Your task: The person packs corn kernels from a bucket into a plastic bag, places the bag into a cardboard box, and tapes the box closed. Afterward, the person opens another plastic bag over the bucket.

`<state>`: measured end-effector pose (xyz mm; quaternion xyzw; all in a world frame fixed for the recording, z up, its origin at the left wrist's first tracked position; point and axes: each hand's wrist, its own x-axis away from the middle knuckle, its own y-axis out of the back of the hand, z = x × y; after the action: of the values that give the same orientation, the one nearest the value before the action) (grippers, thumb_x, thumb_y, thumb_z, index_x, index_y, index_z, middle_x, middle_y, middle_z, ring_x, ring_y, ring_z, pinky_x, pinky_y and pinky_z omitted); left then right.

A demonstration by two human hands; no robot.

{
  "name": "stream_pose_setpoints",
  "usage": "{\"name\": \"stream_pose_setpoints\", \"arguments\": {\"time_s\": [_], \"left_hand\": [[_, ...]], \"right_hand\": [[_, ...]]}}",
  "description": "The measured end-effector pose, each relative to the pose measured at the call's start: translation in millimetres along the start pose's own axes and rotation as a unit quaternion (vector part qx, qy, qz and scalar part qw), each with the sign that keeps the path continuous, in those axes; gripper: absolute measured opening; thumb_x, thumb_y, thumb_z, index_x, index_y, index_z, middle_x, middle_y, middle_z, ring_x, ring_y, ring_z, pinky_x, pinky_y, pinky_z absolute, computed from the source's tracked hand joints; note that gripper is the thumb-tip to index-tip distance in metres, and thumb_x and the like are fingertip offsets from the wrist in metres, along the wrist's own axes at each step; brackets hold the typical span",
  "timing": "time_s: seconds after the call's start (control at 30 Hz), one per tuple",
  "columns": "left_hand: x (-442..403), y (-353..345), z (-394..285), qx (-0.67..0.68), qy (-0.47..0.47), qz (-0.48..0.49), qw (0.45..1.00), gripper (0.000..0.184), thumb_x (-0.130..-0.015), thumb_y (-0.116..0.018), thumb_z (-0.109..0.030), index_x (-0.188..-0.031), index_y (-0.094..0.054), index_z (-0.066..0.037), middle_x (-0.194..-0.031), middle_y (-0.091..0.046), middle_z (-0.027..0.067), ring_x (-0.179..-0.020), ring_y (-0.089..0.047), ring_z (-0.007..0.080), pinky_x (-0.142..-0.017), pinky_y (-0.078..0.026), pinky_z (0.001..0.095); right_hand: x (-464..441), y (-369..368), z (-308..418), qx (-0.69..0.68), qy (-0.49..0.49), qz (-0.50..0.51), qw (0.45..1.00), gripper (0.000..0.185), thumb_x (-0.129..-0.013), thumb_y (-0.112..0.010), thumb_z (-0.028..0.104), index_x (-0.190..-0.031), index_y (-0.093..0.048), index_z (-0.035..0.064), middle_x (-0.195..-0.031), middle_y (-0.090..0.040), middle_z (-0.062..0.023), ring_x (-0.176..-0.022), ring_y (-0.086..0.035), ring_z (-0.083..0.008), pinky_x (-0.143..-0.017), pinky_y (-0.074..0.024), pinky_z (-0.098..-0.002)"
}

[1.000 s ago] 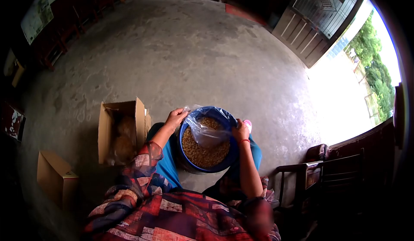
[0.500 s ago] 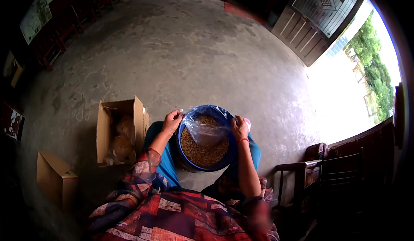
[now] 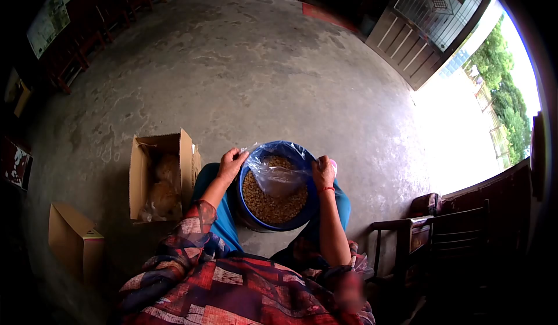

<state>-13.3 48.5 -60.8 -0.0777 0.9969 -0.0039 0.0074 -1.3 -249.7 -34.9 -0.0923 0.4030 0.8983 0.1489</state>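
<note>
Between my knees stands a round blue bucket (image 3: 240, 200) holding a heap of small brown granular pieces (image 3: 273, 206), too small to name. A clear plastic bag (image 3: 276, 177) stretches across the bucket's far half. My left hand (image 3: 233, 163) pinches one edge of the bag at the left rim. At the right rim, my right hand (image 3: 323, 172) has its fingers closed on the opposite edge. A red band circles the right wrist.
An open cardboard box (image 3: 138, 180) with filled plastic bags (image 3: 164, 200) stands to my left. Another cardboard box (image 3: 67, 241) is nearer. A wooden chair (image 3: 459, 232) stands at the right; an open door (image 3: 401, 49) is at the far right.
</note>
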Motion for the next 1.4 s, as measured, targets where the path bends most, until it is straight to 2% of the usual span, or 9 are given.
{"name": "stream_pose_setpoints", "arguments": {"time_s": [0.13,0.47,0.63,0.87,0.97,1.1,1.2,1.3,1.4], "left_hand": [[2,1,-6,-0.036,-0.001,0.016,0.999,0.035,-0.079,-0.061,-0.026,-0.057,-0.042,-0.007,-0.055,-0.035,-0.0067,-0.055,-0.032,0.0041,-0.049,-0.031,0.0215],[4,-3,-5,-0.069,-0.049,-0.037,0.996,0.032,-0.084,-0.054,-0.029,-0.070,-0.055,0.000,-0.058,-0.046,-0.0039,-0.057,-0.038,0.0051,-0.053,-0.036,0.0227],[0,-3,-1,0.080,0.025,-0.014,0.996,0.026,-0.085,-0.053,-0.025,-0.079,-0.058,0.000,-0.069,-0.054,-0.0032,-0.064,-0.045,0.0039,-0.060,-0.038,0.0187],[1,-15,-36,0.150,-0.015,-0.046,0.988,0.019,-0.086,-0.052,-0.018,-0.080,-0.059,-0.002,-0.075,-0.059,-0.0007,-0.070,-0.052,0.0057,-0.066,-0.041,0.0192],[0,-23,-59,0.171,-0.028,-0.007,0.985,0.017,-0.087,-0.051,-0.017,-0.081,-0.058,-0.003,-0.073,-0.059,0.0004,-0.070,-0.053,0.0070,-0.066,-0.042,0.0202],[5,-35,-90,0.290,0.047,0.080,0.953,0.010,-0.083,-0.055,-0.015,-0.085,-0.058,-0.006,-0.077,-0.059,-0.0010,-0.069,-0.053,0.0059,-0.065,-0.042,0.0200],[15,-41,-98,0.247,0.048,0.175,0.952,0.010,-0.078,-0.060,-0.010,-0.087,-0.057,-0.008,-0.078,-0.056,-0.0033,-0.069,-0.050,0.0040,-0.063,-0.041,0.0188],[32,-41,-83,0.177,0.033,0.193,0.965,0.022,-0.070,-0.064,-0.006,-0.089,-0.053,-0.009,-0.079,-0.050,-0.0049,-0.071,-0.046,0.0040,-0.068,-0.039,0.0189],[46,-34,-68,0.156,0.020,0.193,0.968,0.027,-0.066,-0.061,-0.003,-0.091,-0.051,-0.008,-0.082,-0.049,-0.0031,-0.076,-0.045,0.0070,-0.073,-0.038,0.0215]], "right_hand": [[-1,0,0,0.020,0.001,-0.002,1.000,0.021,-0.071,-0.058,0.021,-0.081,-0.052,0.0031,-0.076,-0.059,-0.0185,-0.076,-0.057,-0.0340,-0.067,-0.0437,-0.0399],[-1,2,2,-0.017,0.007,0.000,1.000,0.020,-0.078,-0.054,0.023,-0.084,-0.056,0.0040,-0.077,-0.060,-0.0164,-0.075,-0.058,-0.0320,-0.066,-0.0435,-0.0376],[0,5,6,-0.026,0.032,-0.026,0.999,0.017,-0.078,-0.055,0.021,-0.078,-0.059,0.0044,-0.070,-0.059,-0.0139,-0.067,-0.056,-0.0281,-0.060,-0.0424,-0.0360],[0,11,15,-0.023,0.060,-0.055,0.996,0.014,-0.077,-0.057,0.021,-0.080,-0.063,0.0088,-0.067,-0.057,-0.0125,-0.061,-0.054,-0.0251,-0.056,-0.0411,-0.0340],[-1,7,10,-0.034,0.057,-0.051,0.997,0.013,-0.077,-0.057,0.020,-0.081,-0.063,0.0093,-0.068,-0.057,-0.0122,-0.063,-0.055,-0.0243,-0.057,-0.0417,-0.0333],[1,15,20,-0.021,0.033,-0.014,0.999,0.011,-0.078,-0.056,0.017,-0.084,-0.063,0.0109,-0.077,-0.058,-0.0129,-0.073,-0.057,-0.0296,-0.064,-0.0445,-0.0363],[1,16,22,-0.025,0.044,-0.027,0.998,0.010,-0.078,-0.056,0.017,-0.083,-0.063,0.0114,-0.076,-0.059,-0.0123,-0.072,-0.058,-0.0286,-0.064,-0.0445,-0.0355],[2,18,25,-0.017,0.013,-0.004,1.000,0.010,-0.078,-0.055,0.016,-0.084,-0.062,0.0110,-0.076,-0.059,-0.0111,-0.072,-0.058,-0.0265,-0.063,-0.0447,-0.0337],[3,18,25,-0.043,0.013,-0.036,0.998,0.008,-0.078,-0.054,0.015,-0.083,-0.061,0.0109,-0.076,-0.060,-0.0107,-0.071,-0.059,-0.0246,-0.063,-0.0445,-0.0312]]}}
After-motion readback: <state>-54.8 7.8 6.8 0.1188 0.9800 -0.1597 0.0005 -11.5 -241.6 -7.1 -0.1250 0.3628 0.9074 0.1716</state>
